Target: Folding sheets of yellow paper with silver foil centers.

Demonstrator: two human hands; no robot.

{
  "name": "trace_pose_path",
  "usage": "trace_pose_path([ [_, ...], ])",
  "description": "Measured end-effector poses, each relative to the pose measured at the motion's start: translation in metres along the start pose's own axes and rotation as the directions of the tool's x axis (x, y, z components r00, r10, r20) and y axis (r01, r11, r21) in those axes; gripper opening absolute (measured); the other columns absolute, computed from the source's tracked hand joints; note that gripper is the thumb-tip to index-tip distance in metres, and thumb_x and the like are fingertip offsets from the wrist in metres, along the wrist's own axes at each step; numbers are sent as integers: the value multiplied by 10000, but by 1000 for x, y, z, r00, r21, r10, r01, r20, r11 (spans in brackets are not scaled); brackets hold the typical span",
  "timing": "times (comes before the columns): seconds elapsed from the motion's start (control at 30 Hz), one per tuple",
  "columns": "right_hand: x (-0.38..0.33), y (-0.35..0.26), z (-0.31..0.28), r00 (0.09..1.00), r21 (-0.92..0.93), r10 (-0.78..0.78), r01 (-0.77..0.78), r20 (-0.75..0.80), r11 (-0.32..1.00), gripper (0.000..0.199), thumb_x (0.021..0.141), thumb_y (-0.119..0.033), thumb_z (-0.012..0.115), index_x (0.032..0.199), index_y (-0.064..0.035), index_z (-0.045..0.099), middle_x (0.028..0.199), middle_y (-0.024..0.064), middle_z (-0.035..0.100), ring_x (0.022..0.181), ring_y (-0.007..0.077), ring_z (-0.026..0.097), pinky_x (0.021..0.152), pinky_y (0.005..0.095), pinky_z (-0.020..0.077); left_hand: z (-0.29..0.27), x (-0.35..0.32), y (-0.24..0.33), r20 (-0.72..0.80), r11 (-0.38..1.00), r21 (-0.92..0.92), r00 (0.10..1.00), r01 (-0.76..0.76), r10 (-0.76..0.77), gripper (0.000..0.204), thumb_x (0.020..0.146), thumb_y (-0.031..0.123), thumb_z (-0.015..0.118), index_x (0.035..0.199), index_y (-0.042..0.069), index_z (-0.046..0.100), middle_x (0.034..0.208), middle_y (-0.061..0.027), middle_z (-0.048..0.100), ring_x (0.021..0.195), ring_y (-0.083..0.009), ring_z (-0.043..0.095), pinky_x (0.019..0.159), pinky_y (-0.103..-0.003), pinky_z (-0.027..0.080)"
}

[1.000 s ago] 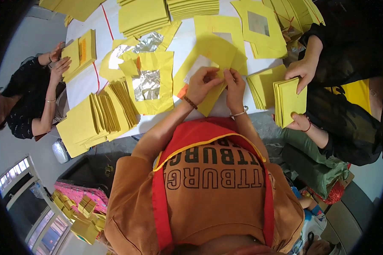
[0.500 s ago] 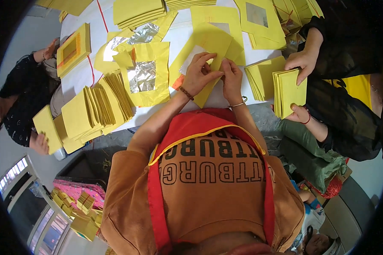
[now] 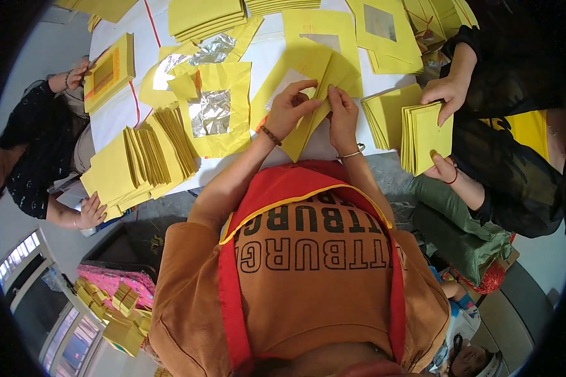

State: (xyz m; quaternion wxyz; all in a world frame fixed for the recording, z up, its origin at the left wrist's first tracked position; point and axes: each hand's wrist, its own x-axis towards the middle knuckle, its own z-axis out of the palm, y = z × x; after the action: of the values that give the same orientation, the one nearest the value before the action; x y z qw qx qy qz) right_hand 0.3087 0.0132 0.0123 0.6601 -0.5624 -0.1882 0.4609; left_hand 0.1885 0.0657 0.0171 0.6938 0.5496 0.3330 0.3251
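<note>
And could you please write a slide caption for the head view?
Left hand on a folded yellow sheet, right hand pinching its edge, beside foil-patched sheets on a white table.

Qty: wearer's bare hands x2 (left hand [image 3: 288,113], right hand [image 3: 343,119]), 12–1 o'clk; folded yellow paper piece [image 3: 300,139] x1, ~12; brown round-bead bracelet [image 3: 270,136] x1, ~12; pale ring-shaped bangle [image 3: 351,152] x1, ~2; yellow paper sheets w/ crinkled silver foil [image 3: 210,114], min. x2, 10–11; black-clad co-workers' hands [image 3: 445,93] x4: 2 @ 9–10, 2 @ 2–3.
</note>
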Motion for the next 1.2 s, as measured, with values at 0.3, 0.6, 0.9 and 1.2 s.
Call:
trace_pose_path([
  [0.3, 0, -1, 1, 999, 34, 39, -38, -37, 999, 225, 835, -170, 526, 928, 28, 578, 795, 11, 565, 692, 54, 477, 605, 178, 383, -2, 0, 1, 12, 990, -128, 999, 53, -51, 344, 785, 112, 581, 1109, 25, 504, 787, -19, 576, 701, -62, 500, 636, -187, 390],
  [0.6, -1, -3, -1, 994, 206, 108, -110, 22, 972, 204, 841, -169, 520, 931, 10, 558, 822, 22, 560, 709, 76, 507, 636, 199, 414, -4, 2, -5, 24, 993, -109, 999, 48, -46, 353, 792, 108, 571, 1123, 18, 487, 868, -42, 570, 728, -65, 501, 644, -182, 391],
  [0.9, 1, 1, -1, 997, 226, 70, -75, 32, 971, 203, 845, -158, 510, 938, 16, 559, 849, 27, 569, 754, 76, 510, 676, 200, 414, 0, 4, -4, -80, 944, 216, 959, -248, 271, 331, 783, 94, 546, 1110, 49, 516, 879, -37, 512, 681, -80, 449, 587, -196, 376],
  [1.2, -1, -2, 2, 999, 170, 29, -31, 19, 985, 189, 842, -154, 512, 903, 13, 575, 832, 16, 560, 742, 65, 478, 657, 193, 387, 3, 2, 5, -37, 939, 314, 986, -144, 164, 396, 735, 127, 649, 1093, 17, 522, 979, -46, 527, 879, -111, 479, 753, -229, 394],
])
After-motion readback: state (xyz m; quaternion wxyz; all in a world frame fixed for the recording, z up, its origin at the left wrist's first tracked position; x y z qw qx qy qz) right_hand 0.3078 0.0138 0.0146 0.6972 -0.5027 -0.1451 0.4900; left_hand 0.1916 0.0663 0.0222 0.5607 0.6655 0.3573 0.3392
